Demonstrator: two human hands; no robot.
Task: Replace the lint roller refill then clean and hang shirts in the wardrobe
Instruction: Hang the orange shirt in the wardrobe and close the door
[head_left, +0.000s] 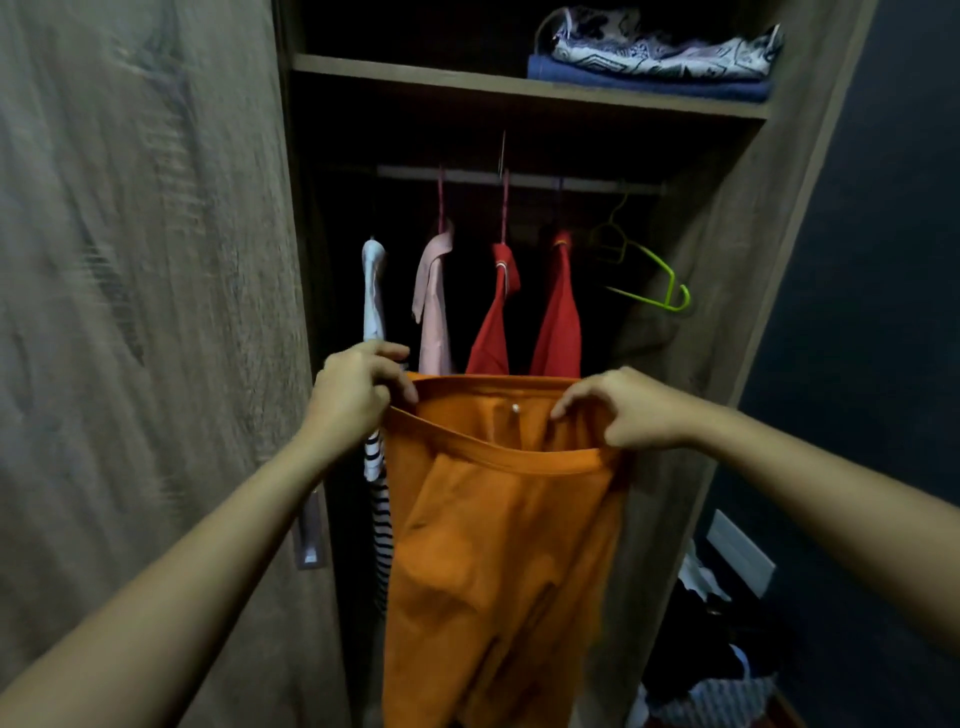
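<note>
Left grip (353, 395): clamped on the left side of the neckline of the orange shirt (498, 519), fingers curled over the edge. Right grip (623, 410): clamped on the right side of the same neckline.

I hold the orange shirt in front of the open wardrobe (727, 260), below the rail (519, 179); it hangs down from both grips.

On the rail, left to right:
- white garment (373, 291)
- pink shirt (434, 306)
- red shirt (493, 322)
- second red shirt (558, 322)
- bare green hanger (654, 280), near the right wall

Folded clothes (660, 57) lie at the right end of the upper shelf (415, 70). A striped garment (379, 519) hangs just behind my left wrist.
</note>
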